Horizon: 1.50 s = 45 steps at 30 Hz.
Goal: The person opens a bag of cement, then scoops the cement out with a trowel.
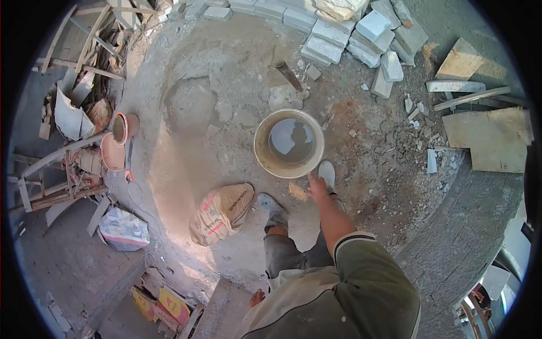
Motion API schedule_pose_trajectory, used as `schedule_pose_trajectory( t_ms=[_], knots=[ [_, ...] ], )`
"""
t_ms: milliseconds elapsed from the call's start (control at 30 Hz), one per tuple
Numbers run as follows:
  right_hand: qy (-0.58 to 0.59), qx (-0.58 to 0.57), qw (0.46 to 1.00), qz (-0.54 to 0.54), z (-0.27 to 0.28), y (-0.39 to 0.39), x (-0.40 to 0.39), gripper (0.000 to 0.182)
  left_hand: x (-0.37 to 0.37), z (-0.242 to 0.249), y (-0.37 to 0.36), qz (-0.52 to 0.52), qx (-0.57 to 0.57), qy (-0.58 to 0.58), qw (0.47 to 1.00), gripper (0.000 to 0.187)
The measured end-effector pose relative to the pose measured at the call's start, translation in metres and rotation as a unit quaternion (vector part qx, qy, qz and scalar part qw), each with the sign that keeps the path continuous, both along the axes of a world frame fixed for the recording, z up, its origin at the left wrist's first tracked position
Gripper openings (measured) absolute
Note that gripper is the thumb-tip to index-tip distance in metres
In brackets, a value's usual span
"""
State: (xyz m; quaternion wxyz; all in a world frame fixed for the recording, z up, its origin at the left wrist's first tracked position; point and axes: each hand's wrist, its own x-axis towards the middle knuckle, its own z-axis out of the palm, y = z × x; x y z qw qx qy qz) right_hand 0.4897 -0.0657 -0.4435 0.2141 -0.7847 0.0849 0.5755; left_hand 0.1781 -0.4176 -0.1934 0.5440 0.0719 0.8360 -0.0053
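A large pale bucket [261, 156] partly filled with water stands upright on the ground in front of my feet, and a dark silhouette is reflected in it. My right hand [317, 186] reaches down just below its near rim, the index finger stretched out with its tip right at the rim. Down beside my left hip hangs my left hand [257, 298], partly hidden by my shirt, its fingers only partly showing. A brown cement sack [223, 213] lies on the ground left of my boots.
A short pipe [289, 76] sticks up behind the bucket. Stacked pale blocks [327, 40] line the far side. At left are an orange bucket [131, 125], an orange basin [113, 153] and scrap wood [62, 150]. Boards [490, 138] lie at right near rubble.
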Motion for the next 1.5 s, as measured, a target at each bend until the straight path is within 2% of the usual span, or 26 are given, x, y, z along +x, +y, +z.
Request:
schedule_pose_trajectory(
  t_ms=[67,100,133,200,333,367,400,433,467,500,533,600,733,767,833,900,1067,1133,1167,1200,1233,1267,1333,1400,1433,1500],
  knots=[
    [-0.016,-0.022,1.0,-0.015,0.001,0.024,-0.007,0.064,0.035,0.015,-0.016,-0.108,-0.022,-0.026,0.994,0.062],
    [-0.046,-0.029,0.998,-0.016,-0.006,0.036,-0.008,0.065,0.049,0.02,-0.02,-0.116,-0.043,-0.031,0.992,0.063],
    [-0.032,-0.042,0.998,-0.022,-0.037,0.035,-0.009,0.065,0.057,0.032,-0.018,-0.107,-0.063,-0.027,0.992,0.063],
    [-0.073,0.098,0.992,0.04,-0.115,0.014,-0.011,0.061,0.067,0.048,-0.014,-0.11,-0.089,-0.021,0.99,0.065],
    [-0.058,0.099,0.993,0.005,-0.09,0.039,0.012,0.052,0.071,0.068,0.004,-0.178,-0.087,-0.023,0.98,0.067],
    [-0.093,0.102,0.988,0.072,-0.086,0.044,0.018,0.045,0.071,0.068,0.011,-0.202,-0.079,-0.028,0.976,0.068],
    [-0.127,0.103,0.977,0.141,-0.083,0.044,0.025,0.04,0.072,0.068,0.018,-0.195,-0.078,-0.026,0.977,0.069],
    [-0.126,0.102,0.976,0.143,-0.081,0.045,0.036,0.04,0.075,0.068,0.024,-0.162,-0.085,-0.017,0.983,0.069],
    [-0.132,0.088,0.97,0.185,-0.081,0.055,0.05,0.037,0.09,0.066,0.051,0.066,-0.086,0.033,0.994,0.073],
    [-0.138,0.076,0.962,0.223,-0.083,0.068,0.065,0.035,0.102,0.069,0.071,0.056,-0.063,0.06,0.995,0.061],
    [-0.141,0.079,0.953,0.257,-0.08,0.085,0.083,0.035,0.111,0.07,0.088,0.054,-0.059,0.062,0.995,0.061],
    [-0.143,0.097,0.927,0.333,-0.076,0.11,0.116,0.034,0.124,0.077,0.108,0.054,-0.096,0.044,0.993,0.075],
    [-0.189,0.125,0.885,0.408,-0.093,0.14,0.168,0.031,0.122,0.069,0.109,-0.035,-0.128,0.047,0.99,0.071],
    [-0.183,0.11,0.895,0.391,-0.082,0.142,0.183,0.031,0.111,0.066,0.094,-0.123,-0.092,0.027,0.988,0.068],
    [-0.182,0.096,0.896,0.394,-0.073,0.14,0.218,0.032,0.106,0.066,0.093,-0.209,-0.055,0.011,0.976,0.066],
    [-0.197,0.084,0.894,0.395,-0.075,0.135,0.247,0.035,0.112,0.064,0.113,-0.024,-0.1,0.055,0.993,0.065],
    [-0.276,0.027,0.873,0.401,-0.065,0.1,0.325,0.04,0.108,0.053,0.134,-0.059,-0.051,0.046,0.996,0.064],
    [-0.214,0.042,0.916,0.336,-0.122,0.06,0.362,0.038,0.113,0.046,0.144,-0.055,-0.034,0.048,0.997,0.062],
    [-0.148,0.068,0.955,0.246,-0.119,0.052,0.372,0.036,0.112,0.038,0.144,-0.055,-0.029,0.047,0.997,0.061],
    [-0.083,0.061,0.976,0.19,-0.11,0.046,0.38,0.038,0.113,0.032,0.149,-0.101,-0.025,0.04,0.994,0.06],
    [-0.093,0.077,0.989,0.081,-0.086,0.048,0.368,0.042,0.122,0.032,0.163,-0.111,-0.021,0.031,0.993,0.059],
    [-0.067,0.05,0.995,0.062,-0.096,0.043,0.378,0.042,0.143,0.042,0.196,-0.137,-0.01,0.033,0.99,0.058],
    [-0.032,0.097,0.995,-0.001,-0.065,0.047,0.371,0.041,0.147,0.026,0.193,-0.133,0.021,0.017,0.991,0.058],
    [-0.051,0.075,0.991,0.096,-0.069,0.045,0.382,0.057,0.156,0.016,0.196,-0.121,0.039,-0.01,0.992,0.057],
    [-0.042,0.075,0.988,0.13,-0.065,0.052,0.377,0.057,0.161,0.011,0.198,-0.123,0.05,-0.004,0.991,0.053],
    [-0.268,0.0,0.922,0.28,-0.043,0.064,0.372,0.061,0.17,0.006,0.205,-0.086,0.074,-0.027,0.993,0.055]
  ],
)
